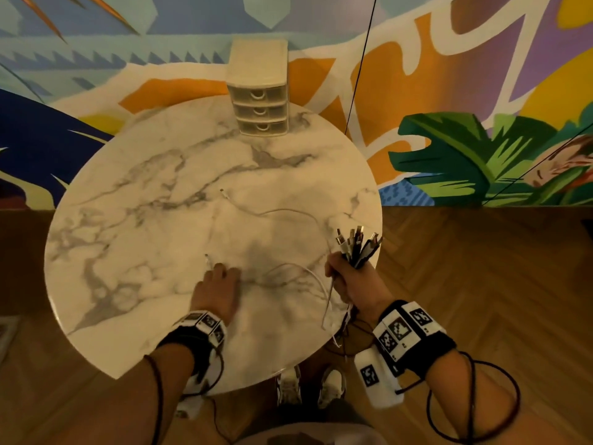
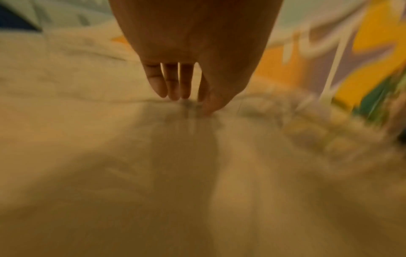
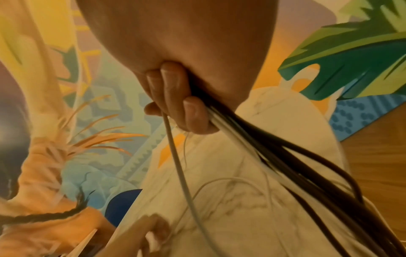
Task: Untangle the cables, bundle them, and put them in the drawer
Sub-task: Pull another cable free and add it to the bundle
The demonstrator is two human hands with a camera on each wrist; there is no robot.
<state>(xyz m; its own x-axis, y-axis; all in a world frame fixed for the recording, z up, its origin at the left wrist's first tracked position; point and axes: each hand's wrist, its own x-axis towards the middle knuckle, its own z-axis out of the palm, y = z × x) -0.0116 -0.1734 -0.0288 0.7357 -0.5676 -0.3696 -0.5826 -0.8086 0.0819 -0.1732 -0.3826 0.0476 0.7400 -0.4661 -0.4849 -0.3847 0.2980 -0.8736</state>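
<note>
My right hand (image 1: 343, 277) (image 3: 175, 104) grips a bundle of black and white cables (image 1: 357, 245) (image 3: 263, 153) at the table's right edge. Their plugs stick up above the fist and the long ends hang below it. One white cable (image 1: 288, 211) runs from that hand in loops across the marble table (image 1: 144, 220). One plug (image 1: 222, 191) lies mid-table and another end (image 1: 208, 259) lies by my left fingertips. My left hand (image 1: 221, 277) (image 2: 175, 90) rests on the tabletop with straight fingers, holding nothing. A small cream three-drawer unit (image 1: 260, 97) stands at the far edge, all drawers closed.
A painted mural wall stands behind the round table. A thin black cord (image 1: 359, 65) hangs down to the right of the drawer unit. Wooden floor surrounds the table, and my shoes (image 1: 308, 387) show under its near edge. The left wrist view is motion-blurred.
</note>
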